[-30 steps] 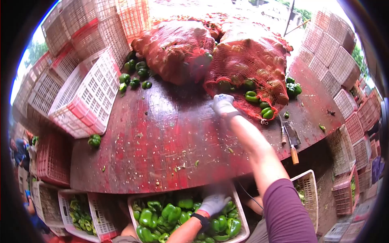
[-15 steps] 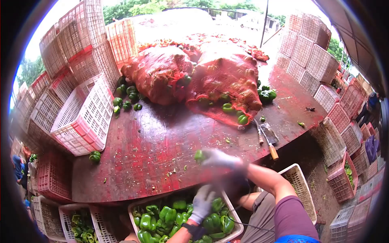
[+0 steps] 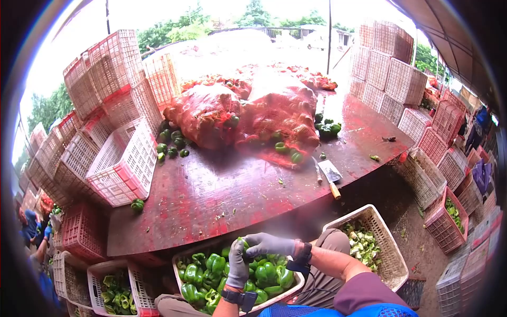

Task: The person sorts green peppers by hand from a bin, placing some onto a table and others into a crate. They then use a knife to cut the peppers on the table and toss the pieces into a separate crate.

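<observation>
Both my gloved hands meet above a crate point(image 3: 296, 288) of whole green bell peppers point(image 3: 211, 270). My left hand point(image 3: 238, 268), in a grey glove, is closed with its fingertips up around a green bell pepper point(image 3: 242, 243); only a small part of it shows. My right hand point(image 3: 270, 245) reaches in from the right, its fingers closed on the same pepper, mostly hiding it. Dark bands wrap both wrists.
A red-stained table point(image 3: 211, 195) holds red mesh sacks point(image 3: 277, 119) of peppers, a wood-handled scraper point(image 3: 331, 173) and loose peppers point(image 3: 328, 129). A crate of pale green scraps point(image 3: 391, 248) stands right. Stacked crates point(image 3: 121, 164) flank the table. A person point(image 3: 39, 232) is far left.
My right hand has come down from over the table edge to meet my left hand above the crate. The view has shifted, showing scraps in the right crate.
</observation>
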`<state>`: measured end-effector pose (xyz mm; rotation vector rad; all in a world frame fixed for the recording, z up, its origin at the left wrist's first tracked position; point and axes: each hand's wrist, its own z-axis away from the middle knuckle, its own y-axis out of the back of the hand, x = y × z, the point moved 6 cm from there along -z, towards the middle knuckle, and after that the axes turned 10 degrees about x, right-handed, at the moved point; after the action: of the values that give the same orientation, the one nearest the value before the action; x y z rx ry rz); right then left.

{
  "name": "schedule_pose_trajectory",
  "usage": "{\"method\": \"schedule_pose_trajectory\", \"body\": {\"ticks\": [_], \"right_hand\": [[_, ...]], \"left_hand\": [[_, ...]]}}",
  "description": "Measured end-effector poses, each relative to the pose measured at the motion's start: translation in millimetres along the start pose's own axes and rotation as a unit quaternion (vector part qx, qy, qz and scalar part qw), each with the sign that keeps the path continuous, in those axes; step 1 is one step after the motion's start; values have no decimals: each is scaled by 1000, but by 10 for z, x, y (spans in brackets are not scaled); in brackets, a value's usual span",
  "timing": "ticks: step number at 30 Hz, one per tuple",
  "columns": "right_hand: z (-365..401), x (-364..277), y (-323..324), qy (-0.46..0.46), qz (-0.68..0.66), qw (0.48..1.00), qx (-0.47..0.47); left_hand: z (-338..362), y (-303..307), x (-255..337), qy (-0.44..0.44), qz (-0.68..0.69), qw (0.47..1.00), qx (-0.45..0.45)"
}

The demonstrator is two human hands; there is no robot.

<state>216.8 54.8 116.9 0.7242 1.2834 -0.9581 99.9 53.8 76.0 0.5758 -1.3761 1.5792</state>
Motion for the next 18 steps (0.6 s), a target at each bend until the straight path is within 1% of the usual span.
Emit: {"method": "schedule_pose_trajectory", "body": {"ticks": [1,4,5,6,7,8,9,11,12,14,16,18], "right_hand": [[0,41,-27,13,12,1000,-4],[133,-40,-151,49,106,992,38],[217,-148,-195,106,112,986,57],[267,-180,-222,102,234,964,70],[304,-204,-227,98,352,927,81],[334,-202,-209,92,464,876,92],[368,-165,-188,76,457,882,87],[477,-122,-97,88,575,810,70],[539,-111,-13,95,630,768,63],[750,-261,448,99,576,797,155],[973,-346,1072,22,651,706,278],[1352,-207,1782,-36,662,666,342]], "left_hand": [[32,25,21,-22,-34,999,17],[123,143,68,-82,-125,987,65],[125,172,48,-98,-145,982,76],[174,156,79,-113,-165,976,86],[254,107,144,-160,-218,957,103],[291,69,164,-168,-263,946,92],[322,41,165,-174,-307,932,80],[347,-20,186,-189,-391,899,59],[347,-41,248,-241,-458,853,67],[363,-85,310,-334,-578,741,75],[210,18,184,-334,-637,692,68],[40,142,-23,-332,-700,630,47]]}}
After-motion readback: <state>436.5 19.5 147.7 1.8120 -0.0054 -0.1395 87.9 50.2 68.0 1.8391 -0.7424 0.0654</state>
